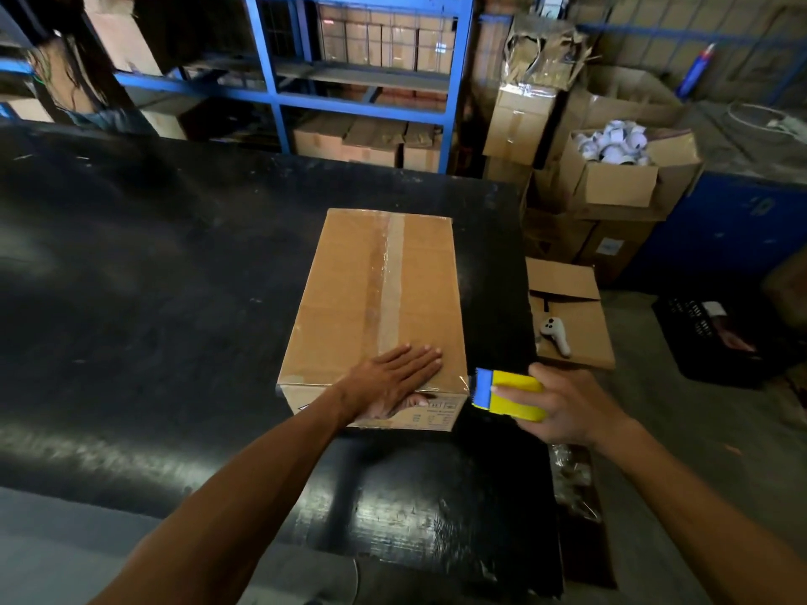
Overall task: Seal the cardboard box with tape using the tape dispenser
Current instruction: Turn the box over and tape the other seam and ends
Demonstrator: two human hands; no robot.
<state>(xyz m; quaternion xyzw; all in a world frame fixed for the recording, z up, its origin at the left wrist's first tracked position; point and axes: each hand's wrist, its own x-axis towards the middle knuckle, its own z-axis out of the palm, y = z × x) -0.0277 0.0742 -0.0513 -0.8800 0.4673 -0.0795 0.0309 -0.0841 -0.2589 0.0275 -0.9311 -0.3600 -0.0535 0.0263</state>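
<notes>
We see a brown rectangular cardboard box (375, 307) lying flat on a wide black worktable (153, 277), set toward the table's right side. The box's right edge runs close to the table's right edge; its near end stands well back from the near table edge. To the left of the box and in front of it, the table surface is bare and open. Beyond the right table edge, a smaller flat cardboard carton (567, 312) stands lower down, with a white handheld controller (554, 336) resting on it. Blue metal shelving (362, 102) stacked with cartons stands behind the table.

A strip of clear tape (388, 281) runs lengthwise along the middle seam of the box top, from the far edge to the near end.

Our left hand (393, 377) lies palm-down on the near end of the box top, fingers extended, close together and flat on the cardboard, covering the near end of the tape strip. The thumb reaches down over the near edge onto the front face of the box.

Our right hand (563, 408) grips a yellow tape dispenser with a blue front end (508, 394), fingers closed around its yellow body. The dispenser is held in the air just beside the near right corner of the box, blue end toward the box. We cannot tell whether the blue end touches the corner.
</notes>
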